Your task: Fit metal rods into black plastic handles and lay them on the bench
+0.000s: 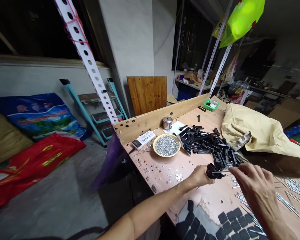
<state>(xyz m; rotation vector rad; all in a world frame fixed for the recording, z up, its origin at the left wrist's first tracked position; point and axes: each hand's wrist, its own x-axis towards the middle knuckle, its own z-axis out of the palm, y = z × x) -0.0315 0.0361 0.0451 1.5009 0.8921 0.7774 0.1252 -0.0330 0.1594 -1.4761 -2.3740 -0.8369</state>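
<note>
My left hand (202,175) is closed around a few black plastic parts (213,170) above the front of the workbench. Facing it, my right hand (258,188) pinches a thin metal rod (225,171) between thumb and fingers, its far end against the black parts; whether it sits inside them I cannot tell. Just behind both hands lies a heap of black plastic parts (200,141). Loose metal rods (288,200) are spread under and to the right of my right hand. Black rounded pads (231,226) lie in rows at the near edge.
A yellow bowl (155,149) of small metal pieces stands left of the heap, near a white box-shaped device (143,140) and a metal pot (167,123). A large brown paper bag (255,126) fills the right side. A wooden board (150,120) edges the bench.
</note>
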